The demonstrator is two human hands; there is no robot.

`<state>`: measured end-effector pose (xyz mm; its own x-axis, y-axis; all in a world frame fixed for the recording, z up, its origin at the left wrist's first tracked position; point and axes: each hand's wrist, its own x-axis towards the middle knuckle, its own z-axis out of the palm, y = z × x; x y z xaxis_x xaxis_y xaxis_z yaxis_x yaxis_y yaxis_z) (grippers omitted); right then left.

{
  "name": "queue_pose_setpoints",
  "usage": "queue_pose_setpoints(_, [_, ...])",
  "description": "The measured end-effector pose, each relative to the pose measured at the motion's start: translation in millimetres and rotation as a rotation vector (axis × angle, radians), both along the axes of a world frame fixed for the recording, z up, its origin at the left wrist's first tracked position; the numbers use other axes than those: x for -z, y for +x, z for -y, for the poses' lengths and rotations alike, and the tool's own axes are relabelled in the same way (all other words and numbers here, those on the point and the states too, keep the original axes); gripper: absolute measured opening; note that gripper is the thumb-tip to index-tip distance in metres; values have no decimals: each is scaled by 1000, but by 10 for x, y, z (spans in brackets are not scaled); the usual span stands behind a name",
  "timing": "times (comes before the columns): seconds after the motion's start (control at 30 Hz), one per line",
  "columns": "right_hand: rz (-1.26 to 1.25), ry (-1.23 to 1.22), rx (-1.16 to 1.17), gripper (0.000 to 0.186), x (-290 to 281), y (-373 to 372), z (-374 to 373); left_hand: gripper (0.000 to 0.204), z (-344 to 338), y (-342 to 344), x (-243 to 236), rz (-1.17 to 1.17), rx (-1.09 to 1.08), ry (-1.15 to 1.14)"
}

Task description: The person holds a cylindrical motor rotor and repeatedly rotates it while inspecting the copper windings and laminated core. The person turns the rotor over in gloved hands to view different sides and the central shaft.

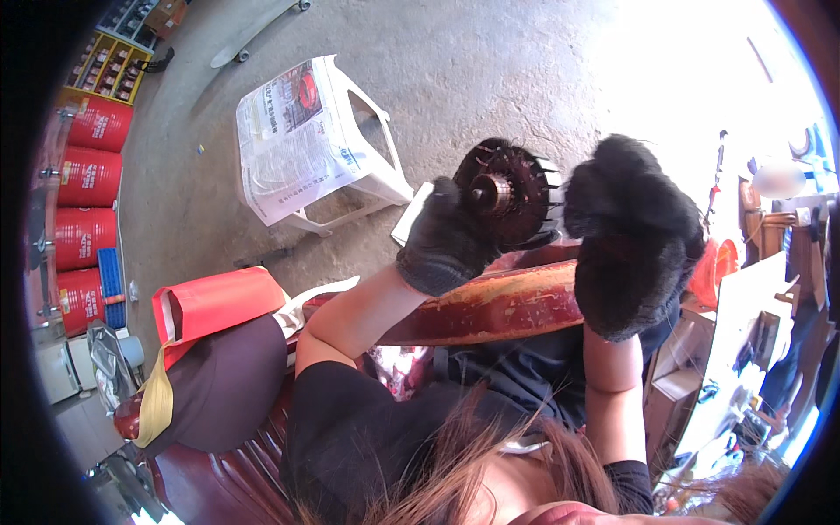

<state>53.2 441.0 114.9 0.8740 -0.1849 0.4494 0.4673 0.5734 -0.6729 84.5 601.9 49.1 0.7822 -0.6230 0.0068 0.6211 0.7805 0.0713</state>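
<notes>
The concrete floor (pixel 455 61) is filling most of the view, and a white plastic stool (pixel 367 166) with a newspaper (pixel 293 140) over it is standing on it, toward the far left. Red barrels (pixel 87 175) are lining the left edge of the floor. Nearer to the person, a long dark red wooden bench (pixel 499 302) is running across, and a red folder (pixel 214 302) is lying by its left end.

Above the bench, the person is raising both hands in dark gloves. The left hand (pixel 446 236) is grasping a round motor rotor (pixel 512 192), a dark disc with white fins on its rim and copper winding at the hub. The right hand (pixel 634 232) is clenched beside the rotor's right rim; I cannot tell if it is gripping the fins or only touching them.

The rotor's shaft, its long axis, is pointing nearly toward the camera, so the flat face is turned to the person. To handle it well, I think the left hand should be keeping a firm hold on the rim, away from the copper.
</notes>
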Motion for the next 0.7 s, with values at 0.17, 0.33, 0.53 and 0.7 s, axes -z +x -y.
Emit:
queue_pose_setpoints(0.17, [-121,-337,87,35,192,-28,0,46,79,49,130,-19,-49,252])
queue_pose_setpoints(0.33, [-195,-480,278,41,229,16,-17,43,94,85,120,-66,-89,210])
queue_pose_setpoints(0.53, [-113,-358,290,39,171,64,-56,38,139,5,70,-62,-141,317])
queue_pose_setpoints(0.7, [-165,-412,396,41,218,-61,-40,41,90,63,54,-98,-101,256])
